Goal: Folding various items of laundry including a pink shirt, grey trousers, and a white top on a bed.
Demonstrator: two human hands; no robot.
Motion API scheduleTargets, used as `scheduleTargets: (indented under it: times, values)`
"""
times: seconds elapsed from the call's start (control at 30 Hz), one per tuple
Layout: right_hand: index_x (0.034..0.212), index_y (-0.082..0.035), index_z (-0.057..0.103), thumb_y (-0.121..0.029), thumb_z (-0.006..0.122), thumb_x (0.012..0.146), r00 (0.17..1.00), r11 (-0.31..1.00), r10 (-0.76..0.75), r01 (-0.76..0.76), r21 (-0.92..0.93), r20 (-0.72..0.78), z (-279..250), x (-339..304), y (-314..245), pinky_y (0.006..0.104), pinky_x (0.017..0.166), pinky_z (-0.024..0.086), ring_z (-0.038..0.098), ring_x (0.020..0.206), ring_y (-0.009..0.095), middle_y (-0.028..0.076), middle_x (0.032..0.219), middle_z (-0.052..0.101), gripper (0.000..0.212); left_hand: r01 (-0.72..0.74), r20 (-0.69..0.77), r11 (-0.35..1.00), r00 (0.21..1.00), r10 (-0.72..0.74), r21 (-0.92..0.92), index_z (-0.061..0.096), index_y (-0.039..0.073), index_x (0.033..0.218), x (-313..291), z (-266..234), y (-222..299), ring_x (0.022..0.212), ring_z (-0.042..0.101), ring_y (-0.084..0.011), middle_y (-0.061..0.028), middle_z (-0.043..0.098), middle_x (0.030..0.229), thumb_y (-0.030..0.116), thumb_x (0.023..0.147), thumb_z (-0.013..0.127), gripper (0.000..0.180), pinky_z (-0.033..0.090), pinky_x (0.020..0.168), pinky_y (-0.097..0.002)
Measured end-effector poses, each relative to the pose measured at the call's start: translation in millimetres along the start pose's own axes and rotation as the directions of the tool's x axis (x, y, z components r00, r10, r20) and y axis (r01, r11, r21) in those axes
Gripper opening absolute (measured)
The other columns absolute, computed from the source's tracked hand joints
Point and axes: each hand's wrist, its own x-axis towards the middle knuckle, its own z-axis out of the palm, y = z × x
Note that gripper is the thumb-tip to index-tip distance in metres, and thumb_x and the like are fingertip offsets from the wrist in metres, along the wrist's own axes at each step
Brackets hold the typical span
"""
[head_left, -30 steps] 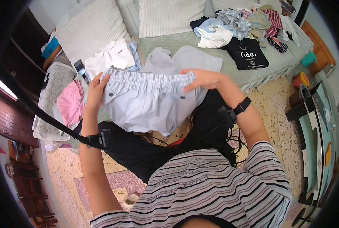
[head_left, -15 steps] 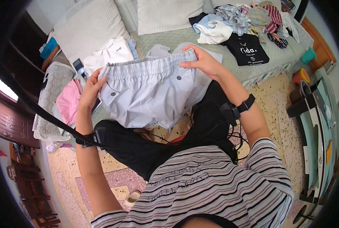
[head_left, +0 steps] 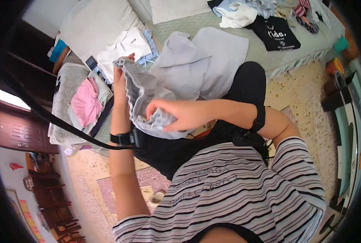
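Pale grey trousers (head_left: 223, 60) with a gathered elastic waistband stretch from my lap out onto the sofa, their legs lying spread on its cover. The waistband is turned sideways, so its opening faces right and shows the inside of the cloth. At its far end my left hand (head_left: 119, 77) is closed on the gathered edge, some fingers hidden behind the fabric. My right hand (head_left: 184, 113) has the near end of the waistband pinched between thumb and fingers, over my black-clad lap.
A white shirt (head_left: 121, 50) and a blue striped garment (head_left: 150, 50) lie beyond my left hand. Pink folded cloth (head_left: 86, 101) rests at the left. A black printed T-shirt (head_left: 273, 34) and heaped clothes lie at the far right. Cushions (head_left: 99, 24) stand behind.
The waistband, held stretched wide across before, has turned nearly end-on. My right hand has come left and nearer with its end, and the trouser legs now show spread on the sofa.
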Motion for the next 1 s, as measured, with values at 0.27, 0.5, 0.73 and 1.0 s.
scheduleTargets:
  times: [0.27,0.5,0.73,1.0]
  values:
    - [0.118,-0.009,0.039,-0.001,0.060,0.077,0.993,1.000,-0.013,0.015,-0.019,0.115,7,9,25,0.0325,0.087,0.037,0.050,0.100,0.022,0.010,0.106,0.051,0.047,-0.036,0.091,0.998,0.995,0.040,-0.043,0.039,0.011,0.127,-2,22,12,0.119,0.043,-0.0309,-0.0167,0.043,0.131,0.029,0.094,0.040,0.037,0.033,0.103,-0.0386]
    - [0.107,-0.004,0.049,0.006,0.059,0.077,0.998,0.998,-0.059,0.059,-0.025,-0.007,-76,9,4,0.0307,0.095,0.035,0.048,0.106,0.016,0.005,0.106,0.054,0.034,0.437,0.555,0.595,0.831,0.018,-0.674,0.036,0.018,0.126,-11,18,30,0.084,0.055,-0.0266,-0.0091,0.052,0.085,0.029,0.091,0.043,0.038,0.032,0.101,-0.0530]
    - [0.112,-0.003,0.051,0.001,0.067,0.073,0.931,0.999,-0.039,0.043,0.003,-0.364,-95,32,-5,0.0305,0.090,0.041,0.053,0.097,0.014,0.005,0.102,0.056,0.043,0.363,0.423,0.840,0.888,-0.181,-0.404,0.040,0.007,0.121,11,26,38,0.079,0.050,-0.0193,-0.0076,0.048,0.090,0.022,0.090,0.047,0.035,0.046,0.079,-0.0345]
    - [0.117,-0.011,0.050,-0.008,0.071,0.074,0.746,0.818,-0.475,0.178,-0.548,-0.466,-90,56,1,0.0379,0.100,0.034,0.038,0.118,0.028,0.013,0.129,0.023,0.048,-0.545,0.543,0.033,0.838,0.057,0.838,0.044,-0.003,0.120,-10,25,88,0.100,0.055,-0.0217,-0.0126,0.053,0.114,0.014,0.092,0.042,0.033,0.047,0.086,-0.0295]
